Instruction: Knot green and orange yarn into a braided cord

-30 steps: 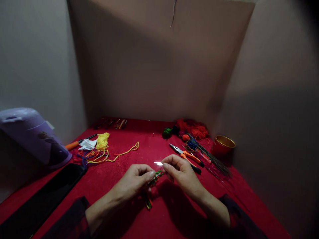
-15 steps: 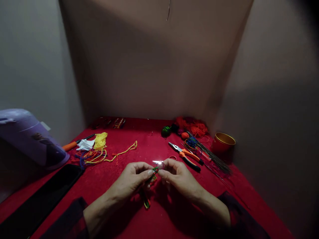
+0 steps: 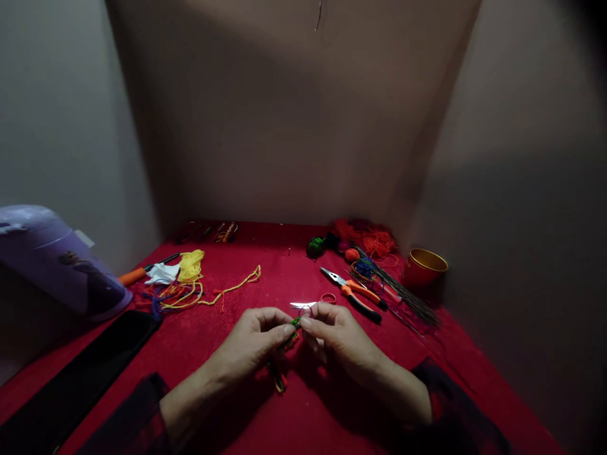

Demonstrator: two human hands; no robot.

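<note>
Just in front of me, my left hand [image 3: 258, 338] pinches a small bundle of green, orange and yellow thread [image 3: 279, 382], whose tail hangs below the fingers. My right hand [image 3: 339, 335] is closed at the bundle's green upper end, thumb against forefinger. The fingertips almost meet, so most of the piece is hidden. Small scissors [image 3: 300, 306] with red handles lie on the cloth just beyond the right fingers, which partly cover them. Orange-and-black pliers [image 3: 355, 296] rest farther right.
Yellow yarn [image 3: 191, 266] and a white scrap [image 3: 164, 273] lie left, near a purple container [image 3: 61, 265] and a black tray-like object [image 3: 90, 373]. Thread balls, orange yarn [image 3: 377, 243], thin wires [image 3: 408, 297] and a red-gold cup [image 3: 427, 268] stand or lie right. Walls enclose the red cloth.
My right fingers have shifted slightly at the green end, and more of the scissors' red handle shows. The hanging tail has swung up a little. Both hands keep their pinch.
</note>
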